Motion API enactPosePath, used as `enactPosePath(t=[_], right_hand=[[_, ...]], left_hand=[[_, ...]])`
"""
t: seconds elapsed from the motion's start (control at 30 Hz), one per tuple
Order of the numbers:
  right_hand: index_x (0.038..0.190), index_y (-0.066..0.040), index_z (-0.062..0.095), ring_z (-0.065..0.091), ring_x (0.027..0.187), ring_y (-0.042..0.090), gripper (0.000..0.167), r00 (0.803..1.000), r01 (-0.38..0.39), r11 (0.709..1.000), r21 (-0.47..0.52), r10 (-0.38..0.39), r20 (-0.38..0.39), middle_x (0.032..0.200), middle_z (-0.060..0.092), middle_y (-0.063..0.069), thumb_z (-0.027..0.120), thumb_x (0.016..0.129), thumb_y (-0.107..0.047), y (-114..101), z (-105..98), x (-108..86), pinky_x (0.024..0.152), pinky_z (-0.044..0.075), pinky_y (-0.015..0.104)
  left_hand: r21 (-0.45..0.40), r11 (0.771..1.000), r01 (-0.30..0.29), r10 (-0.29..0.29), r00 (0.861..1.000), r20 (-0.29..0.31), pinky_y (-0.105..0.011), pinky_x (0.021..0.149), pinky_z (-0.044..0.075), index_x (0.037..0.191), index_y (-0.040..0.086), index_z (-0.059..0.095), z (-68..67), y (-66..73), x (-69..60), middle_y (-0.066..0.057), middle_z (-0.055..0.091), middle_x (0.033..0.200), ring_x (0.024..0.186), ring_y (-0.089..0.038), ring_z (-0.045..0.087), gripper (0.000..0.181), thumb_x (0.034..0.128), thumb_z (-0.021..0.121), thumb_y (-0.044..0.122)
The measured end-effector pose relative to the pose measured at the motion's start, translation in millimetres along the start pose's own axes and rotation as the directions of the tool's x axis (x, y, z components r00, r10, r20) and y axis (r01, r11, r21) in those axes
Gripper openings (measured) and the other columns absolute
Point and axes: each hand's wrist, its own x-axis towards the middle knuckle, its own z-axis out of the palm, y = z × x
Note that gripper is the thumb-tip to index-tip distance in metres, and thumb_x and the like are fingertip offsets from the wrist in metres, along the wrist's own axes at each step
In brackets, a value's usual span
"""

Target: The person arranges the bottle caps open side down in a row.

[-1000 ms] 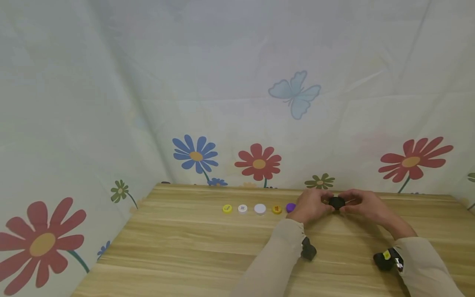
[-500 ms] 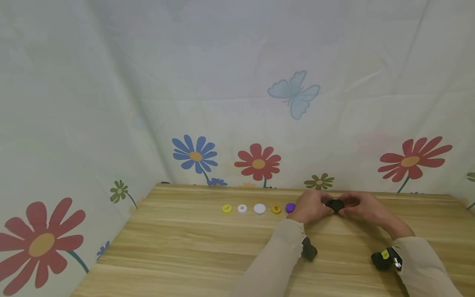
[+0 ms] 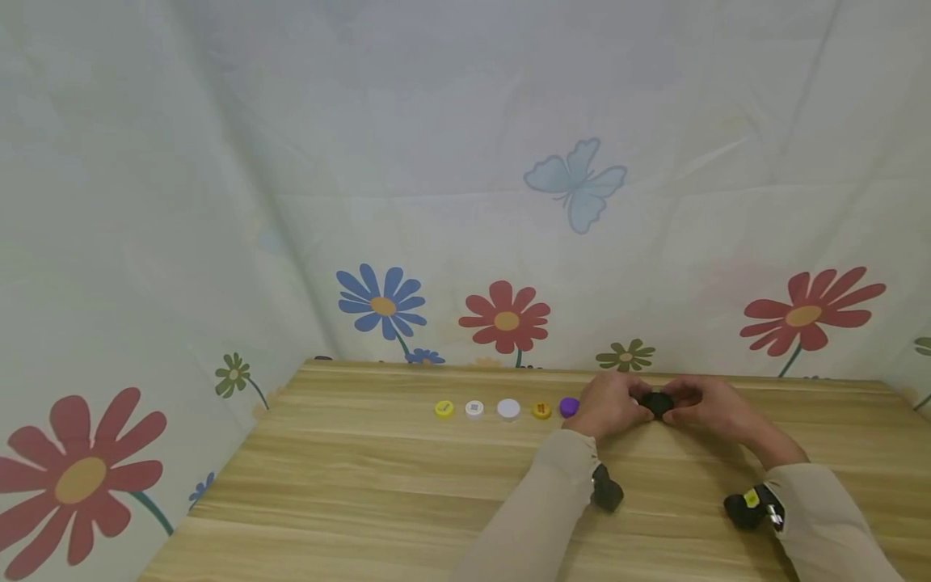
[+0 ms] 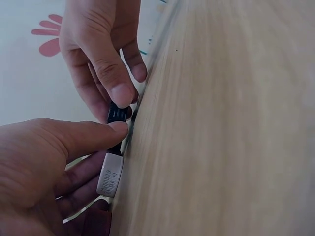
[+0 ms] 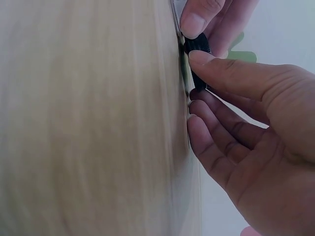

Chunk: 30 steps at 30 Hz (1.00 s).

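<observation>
Both hands pinch a round black bottle cap (image 3: 658, 405) at the right end of a row near the table's back edge. The left hand (image 3: 609, 404) has its thumb and fingers on the cap's left side; the right hand (image 3: 709, 408) holds the right side. In the right wrist view, the black cap (image 5: 198, 78) lies flat, at or just over the wood. A white cap (image 4: 110, 175) with printed text sits beside it, by the left fingers. Left of that hand lies a purple cap (image 3: 570, 407), partly covered by it.
Further left along the row lie an orange cap (image 3: 541, 411), a larger white cap (image 3: 508, 410), a small white cap (image 3: 474, 410) and a yellow cap (image 3: 444, 409). Behind the wooden table (image 3: 407, 493) hangs a flower-printed cloth (image 3: 436, 162).
The black cap has come down a little and slightly left, with both hands still on it. The other visible caps have stayed in place.
</observation>
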Motion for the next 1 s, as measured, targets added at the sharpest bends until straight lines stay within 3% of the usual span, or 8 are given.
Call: enactPosePath(t=[0.57,1.0], right_hand=[[0.114,0.013,0.069,0.070,0.095,0.031,0.033,1.000,0.005,1.000,0.020,-0.005,0.002,0.102,0.074,0.016,0.084,0.088,0.000,-2.3,1.0,0.1,0.076,0.056,0.027],[0.115,0.014,0.068,0.069,0.094,0.029,0.035,1.000,0.002,1.000,0.014,-0.002,-0.003,0.101,0.073,0.015,0.084,0.088,0.000,1.4,1.7,0.7,0.075,0.055,0.027]], left_hand=[[0.025,1.000,0.008,-0.007,1.000,-0.007,-0.013,0.079,0.043,0.114,0.023,0.083,-1.2,2.9,-1.1,0.018,0.077,0.100,0.095,0.005,0.063,0.031,0.0841,0.092,0.024],[0.015,1.000,0.024,-0.024,1.000,-0.006,-0.014,0.083,0.044,0.120,0.024,0.082,-2.1,5.5,-3.7,0.017,0.077,0.105,0.100,0.004,0.064,0.036,0.0851,0.092,0.024]])
